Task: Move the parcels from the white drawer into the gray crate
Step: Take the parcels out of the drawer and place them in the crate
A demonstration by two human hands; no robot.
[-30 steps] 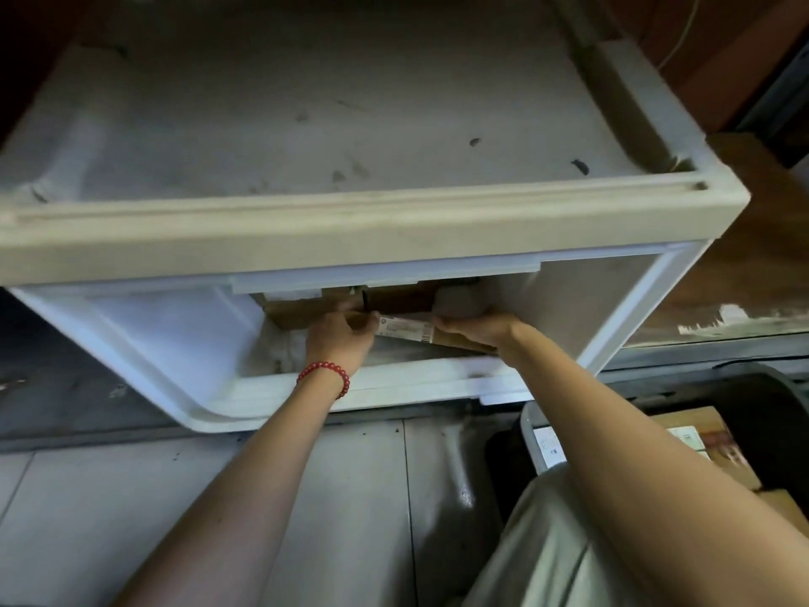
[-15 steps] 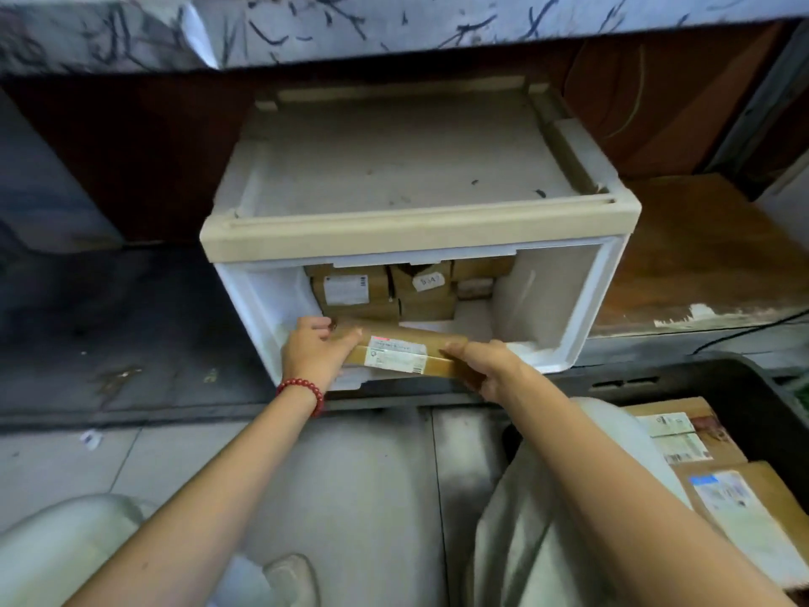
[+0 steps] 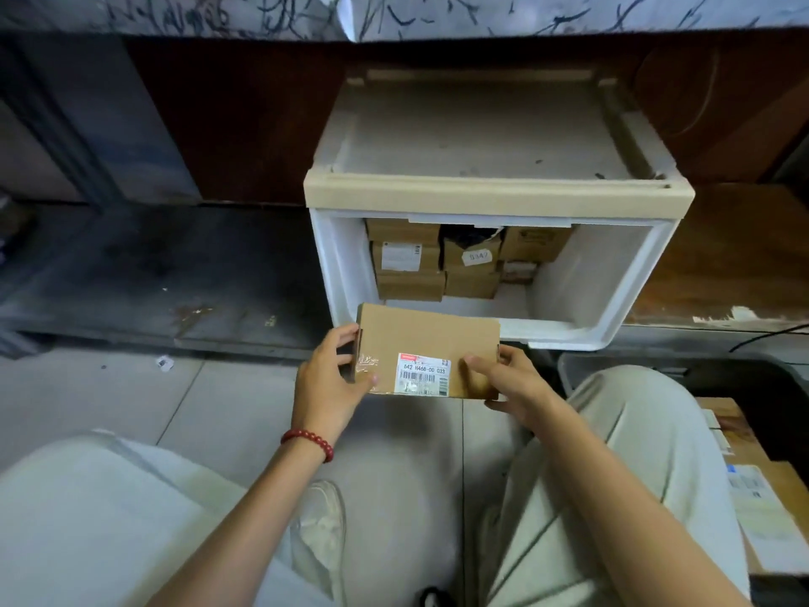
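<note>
A flat brown cardboard parcel with a white barcode label is held in the air in front of the white drawer, its labelled face toward me. My left hand grips its left end and my right hand grips its right end, thumbs on the top face. Several more brown parcels are stacked at the back of the open drawer. The gray crate sits at the lower right, mostly hidden behind my right knee, with labelled parcels inside it.
The drawer unit stands against a dark brown wall on a low dark ledge. My knees in pale trousers fill the bottom of the view over a gray tiled floor. A black cable runs at the right edge.
Both hands have pulled the parcel out of the drawer, toward me, and tilted its labelled face up. My head has drawn back, so the whole drawer unit is in view.
</note>
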